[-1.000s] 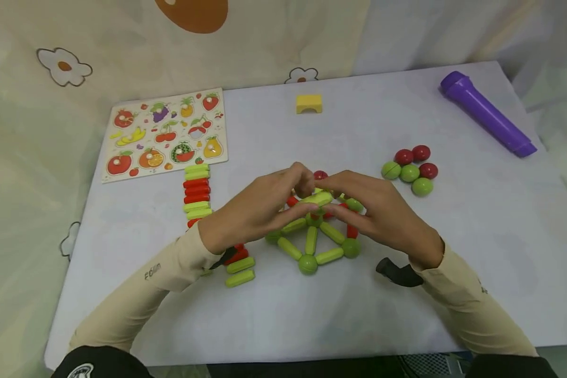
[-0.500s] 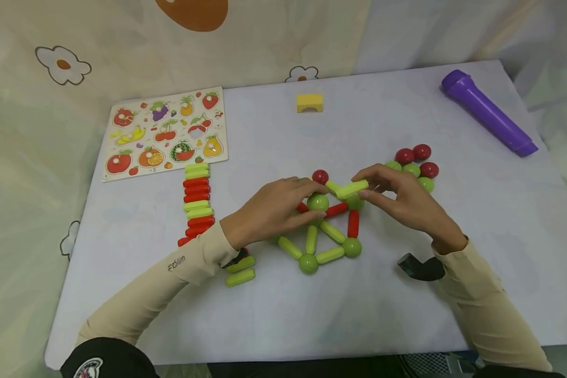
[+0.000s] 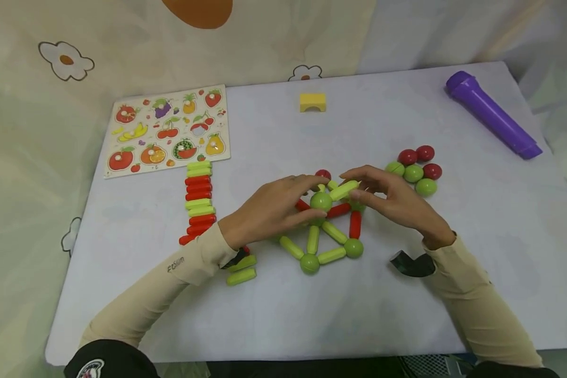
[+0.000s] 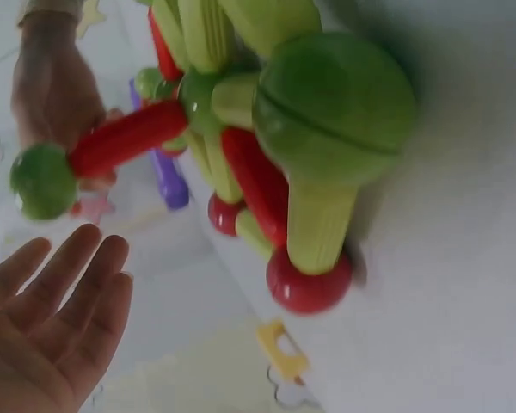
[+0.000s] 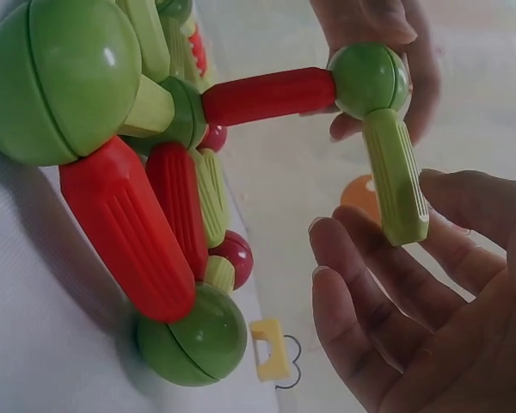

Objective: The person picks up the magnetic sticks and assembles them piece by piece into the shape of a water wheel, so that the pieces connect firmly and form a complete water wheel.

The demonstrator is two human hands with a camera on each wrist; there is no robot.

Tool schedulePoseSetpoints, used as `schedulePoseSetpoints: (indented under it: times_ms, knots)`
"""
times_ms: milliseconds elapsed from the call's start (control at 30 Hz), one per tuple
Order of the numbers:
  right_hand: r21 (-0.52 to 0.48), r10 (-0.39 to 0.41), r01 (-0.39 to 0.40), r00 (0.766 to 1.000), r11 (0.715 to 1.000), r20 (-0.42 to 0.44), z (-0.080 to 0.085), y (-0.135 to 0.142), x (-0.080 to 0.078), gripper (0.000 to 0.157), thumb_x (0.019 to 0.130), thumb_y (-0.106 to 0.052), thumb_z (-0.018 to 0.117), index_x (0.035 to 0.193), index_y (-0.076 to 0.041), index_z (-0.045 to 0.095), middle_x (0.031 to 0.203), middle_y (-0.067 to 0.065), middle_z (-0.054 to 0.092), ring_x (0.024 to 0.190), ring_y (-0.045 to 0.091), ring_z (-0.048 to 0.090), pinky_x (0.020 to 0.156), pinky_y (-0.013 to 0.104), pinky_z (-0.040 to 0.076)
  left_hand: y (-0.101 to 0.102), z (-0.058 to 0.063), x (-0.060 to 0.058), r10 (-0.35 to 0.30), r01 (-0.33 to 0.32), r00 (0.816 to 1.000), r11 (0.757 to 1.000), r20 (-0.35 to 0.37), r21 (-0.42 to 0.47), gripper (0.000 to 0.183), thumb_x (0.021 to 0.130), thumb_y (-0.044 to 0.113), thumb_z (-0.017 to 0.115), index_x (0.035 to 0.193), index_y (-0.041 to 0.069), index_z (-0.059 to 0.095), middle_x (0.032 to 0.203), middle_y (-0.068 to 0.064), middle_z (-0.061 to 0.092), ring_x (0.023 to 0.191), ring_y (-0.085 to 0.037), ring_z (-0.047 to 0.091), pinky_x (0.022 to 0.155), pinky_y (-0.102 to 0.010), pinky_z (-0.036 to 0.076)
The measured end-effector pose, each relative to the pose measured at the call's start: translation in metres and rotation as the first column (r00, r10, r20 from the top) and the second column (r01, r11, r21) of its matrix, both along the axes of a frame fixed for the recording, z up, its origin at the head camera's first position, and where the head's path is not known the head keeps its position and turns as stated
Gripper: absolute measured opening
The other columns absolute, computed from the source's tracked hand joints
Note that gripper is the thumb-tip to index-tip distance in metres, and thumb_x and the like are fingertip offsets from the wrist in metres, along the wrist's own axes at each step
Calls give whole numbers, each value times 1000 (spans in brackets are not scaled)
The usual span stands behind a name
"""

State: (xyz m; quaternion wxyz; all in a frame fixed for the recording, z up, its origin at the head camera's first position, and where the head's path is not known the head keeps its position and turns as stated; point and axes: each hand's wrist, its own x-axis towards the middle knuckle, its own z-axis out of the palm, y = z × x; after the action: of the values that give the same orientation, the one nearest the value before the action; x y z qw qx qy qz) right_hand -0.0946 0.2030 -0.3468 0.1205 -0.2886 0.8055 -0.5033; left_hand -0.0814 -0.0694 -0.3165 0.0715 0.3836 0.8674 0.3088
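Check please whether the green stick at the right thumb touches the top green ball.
Touching: the right wrist view shows the green stick meeting the top green ball without gap.

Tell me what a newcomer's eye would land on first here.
Probably the red and green frame of balls and sticks in the middle of the table, with the left hand beside its top green ball and the right hand pinching a light green stick joined to that ball. Next, the bright purple tube lying near the far right corner, then the colourful fruit board at the far left.
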Motion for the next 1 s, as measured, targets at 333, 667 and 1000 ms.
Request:
schedulePoseSetpoints:
  times_ms: [333,667,1000]
  knots:
    - [8,-92,93,995,996,-44,7,13,-3,32,97,-4,53,128,-9,57,112,5,64,83,19,65,78,18,49,-73,7,16,200,-119,954,936,222,-332,29,91,28,65,115,11,64,101,0,66,90,-17,61,76,-32,52]
    - [-23,-179,178,983,984,-51,10,31,-3,30,97,-2,52,126,-3,57,107,-2,66,83,16,65,74,20,50,-101,-20,31,319,-74,886,815,338,-575,12,84,19,72,90,10,68,72,3,58,69,-15,53,61,-28,45]
    - [-45,-305,306,903,951,-303,27,19,11,32,88,6,60,118,-5,64,102,6,69,81,2,62,74,14,47,-92,-6,24,229,-174,946,956,231,-236,15,85,19,73,97,12,67,85,6,64,75,-11,56,67,-29,49]
